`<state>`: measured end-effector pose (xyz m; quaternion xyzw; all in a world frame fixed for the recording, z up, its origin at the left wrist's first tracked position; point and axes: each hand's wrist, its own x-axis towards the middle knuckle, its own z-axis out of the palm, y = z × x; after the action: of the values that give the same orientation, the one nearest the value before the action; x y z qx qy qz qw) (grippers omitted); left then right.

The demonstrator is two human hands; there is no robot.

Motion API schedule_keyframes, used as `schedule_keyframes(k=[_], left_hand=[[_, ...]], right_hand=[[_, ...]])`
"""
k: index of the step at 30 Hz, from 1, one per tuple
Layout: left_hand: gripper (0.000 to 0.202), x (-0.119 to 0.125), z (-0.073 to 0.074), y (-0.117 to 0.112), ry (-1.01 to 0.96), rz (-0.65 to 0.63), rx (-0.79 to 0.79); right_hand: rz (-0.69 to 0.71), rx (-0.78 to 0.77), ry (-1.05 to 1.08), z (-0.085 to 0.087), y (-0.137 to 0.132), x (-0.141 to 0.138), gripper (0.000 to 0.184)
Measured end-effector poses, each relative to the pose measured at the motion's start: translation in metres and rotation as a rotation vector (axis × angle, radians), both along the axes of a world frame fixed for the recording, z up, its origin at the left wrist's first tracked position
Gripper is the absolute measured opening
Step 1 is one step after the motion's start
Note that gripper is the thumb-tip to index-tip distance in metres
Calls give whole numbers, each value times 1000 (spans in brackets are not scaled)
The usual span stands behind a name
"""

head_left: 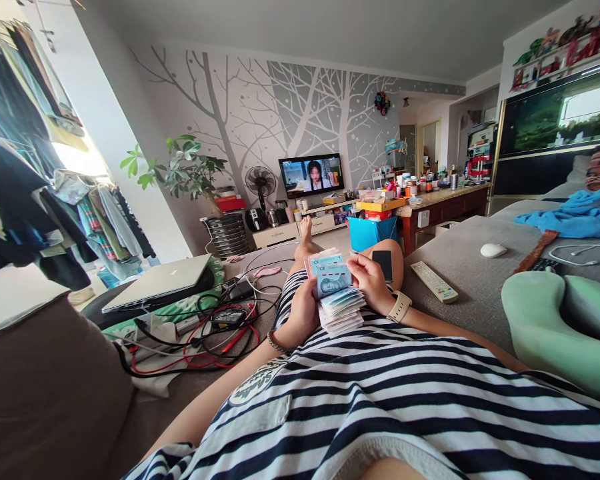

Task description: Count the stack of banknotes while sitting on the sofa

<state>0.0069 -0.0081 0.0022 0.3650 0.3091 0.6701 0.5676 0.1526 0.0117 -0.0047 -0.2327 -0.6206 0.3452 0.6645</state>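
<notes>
Fingers of the right hand [371, 280] pinched the top edge of a stack of banknotes [336, 293], while the left hand [304, 308] cupped the stack from below, over the person's lap. The notes looked light, limp and apt to slide apart, best gripped across the whole stack. A phone [383, 264] rested on the knee and a remote control [434, 281] lay nearby on the sofa [470, 293].

Both hands raised over lap: left hand [304, 308] cupped, right hand [373, 280] fingers curled.
</notes>
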Motion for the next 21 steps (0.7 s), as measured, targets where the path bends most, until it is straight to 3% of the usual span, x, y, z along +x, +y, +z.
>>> schedule_keyframes(k=[5,21], left_hand=[[6,0,1,-1,9,-25,16],[10,0,2,-2,46,59,-5]], right_hand=[[14,4,13,0,1,0,39],[22,-5,18,0,1,0,42]])
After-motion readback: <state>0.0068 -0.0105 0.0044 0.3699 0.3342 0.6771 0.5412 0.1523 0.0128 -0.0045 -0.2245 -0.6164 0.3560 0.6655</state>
